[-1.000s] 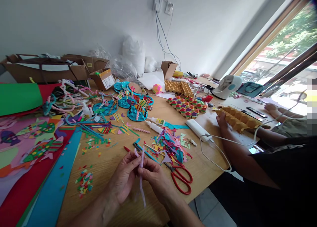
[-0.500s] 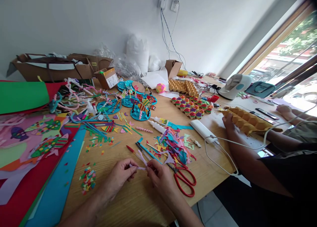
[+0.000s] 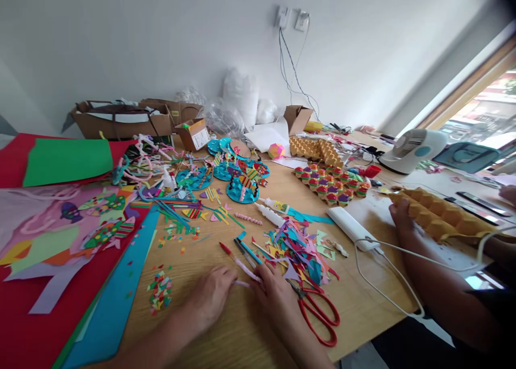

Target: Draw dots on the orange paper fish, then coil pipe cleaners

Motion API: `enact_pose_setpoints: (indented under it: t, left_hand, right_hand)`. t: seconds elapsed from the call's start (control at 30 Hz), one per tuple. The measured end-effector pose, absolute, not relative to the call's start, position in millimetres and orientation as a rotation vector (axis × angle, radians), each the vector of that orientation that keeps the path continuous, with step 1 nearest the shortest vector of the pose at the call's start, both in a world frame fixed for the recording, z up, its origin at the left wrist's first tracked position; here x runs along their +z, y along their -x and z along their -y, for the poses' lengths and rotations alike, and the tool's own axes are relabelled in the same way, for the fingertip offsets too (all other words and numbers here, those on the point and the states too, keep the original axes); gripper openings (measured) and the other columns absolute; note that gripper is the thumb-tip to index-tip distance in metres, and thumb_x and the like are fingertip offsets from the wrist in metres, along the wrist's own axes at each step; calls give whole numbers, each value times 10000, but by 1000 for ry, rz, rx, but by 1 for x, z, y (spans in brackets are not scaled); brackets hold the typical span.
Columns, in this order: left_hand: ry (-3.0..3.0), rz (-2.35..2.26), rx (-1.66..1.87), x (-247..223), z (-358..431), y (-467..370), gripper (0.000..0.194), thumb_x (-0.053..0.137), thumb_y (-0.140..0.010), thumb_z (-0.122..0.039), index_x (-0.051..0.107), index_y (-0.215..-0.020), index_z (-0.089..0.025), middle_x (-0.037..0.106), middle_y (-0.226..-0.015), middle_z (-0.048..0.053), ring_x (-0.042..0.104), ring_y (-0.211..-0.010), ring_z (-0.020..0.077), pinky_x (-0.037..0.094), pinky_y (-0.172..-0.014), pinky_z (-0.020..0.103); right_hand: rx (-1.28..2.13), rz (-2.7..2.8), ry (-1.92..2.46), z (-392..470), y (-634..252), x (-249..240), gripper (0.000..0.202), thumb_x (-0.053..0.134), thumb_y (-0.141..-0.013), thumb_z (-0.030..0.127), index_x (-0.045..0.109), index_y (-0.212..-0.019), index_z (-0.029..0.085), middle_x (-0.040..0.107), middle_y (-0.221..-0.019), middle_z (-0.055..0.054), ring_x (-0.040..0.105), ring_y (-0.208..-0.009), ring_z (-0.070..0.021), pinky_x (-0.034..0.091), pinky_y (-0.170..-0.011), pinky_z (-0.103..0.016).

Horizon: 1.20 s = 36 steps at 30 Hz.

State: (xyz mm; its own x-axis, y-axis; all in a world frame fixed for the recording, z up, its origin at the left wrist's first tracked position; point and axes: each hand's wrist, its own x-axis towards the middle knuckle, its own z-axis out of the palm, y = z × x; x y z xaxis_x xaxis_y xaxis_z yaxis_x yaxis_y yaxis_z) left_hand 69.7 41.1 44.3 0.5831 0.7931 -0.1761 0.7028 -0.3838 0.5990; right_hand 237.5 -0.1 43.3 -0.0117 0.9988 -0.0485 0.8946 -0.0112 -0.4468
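A thin pale lilac strip (image 3: 247, 270), partly twisted, lies between my two hands low in the middle of the view. My left hand (image 3: 213, 294) pinches one end of it, its fingers slightly blurred. The other part is held by my right hand (image 3: 274, 291), with fingers closed round it. Just beyond my fingers are a red-tipped pen (image 3: 226, 248) and a blue stick (image 3: 258, 250). Red-handled scissors (image 3: 318, 312) rest to the right of my right hand. Cut paper scraps (image 3: 300, 245) are heaped behind them.
Small confetti (image 3: 160, 291) and large coloured sheets (image 3: 108, 299) lie on the left. A white power strip (image 3: 355, 229) with a cable is at right. Another person's hand (image 3: 402, 218) holds an egg-carton piece (image 3: 443, 216). Painted cartons (image 3: 330, 185) and blue discs (image 3: 242, 192) stand farther back.
The view has turned left, so everything appears farther right. One end of the lilac strip, which stood up, now lies lower and slants left from my right hand.
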Motion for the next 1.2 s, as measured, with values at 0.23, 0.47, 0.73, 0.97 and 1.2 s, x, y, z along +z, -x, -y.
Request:
enact_pose_setpoints:
  t: [0.23,0.47,0.73,0.97,1.2]
  left_hand:
    - [-2250,-1182,109,49,-40,-77,276,456,-792,-97,585,-1006,-214,573,-1108,54,580,-923,188,441,-794,278]
    - [-1982,-1143,602,66,-51,-57,203,524,-780,-188,620,-959,-191,592,-1027,77,565,-914,213,427,-810,322]
    - [-1144,-803,1011,99,-77,-39,232,664,-709,-309,635,-897,-175,564,-668,-17,449,-551,91,327,-485,194]
    - [-1067,-785,1176,117,-86,-33,173,705,-677,-316,622,-710,-167,540,-627,-29,410,-530,78,300,-465,187]
    - [-1243,-778,1248,124,-94,-33,136,617,-762,-286,563,-707,-174,468,-587,-53,373,-525,80,309,-496,199]
  right_hand:
    - [410,1996,2176,-11,-241,62,151,434,-905,263,564,-909,186,641,-923,-84,609,-779,-212,376,-597,-255]
    - [609,2017,1863,-21,-236,89,337,306,-945,319,504,-705,191,576,-663,-22,537,-616,-162,328,-561,-240]
    - [971,2005,1431,-42,-204,114,318,337,-929,329,490,-692,182,446,-589,36,423,-548,-102,289,-513,-199]
    - [849,2096,1429,-60,-199,129,297,357,-921,259,532,-696,176,471,-601,27,429,-574,-109,285,-544,-221]
    - [971,1878,1201,-78,-186,140,118,533,-812,287,532,-789,171,461,-635,39,407,-574,-98,318,-519,-202]
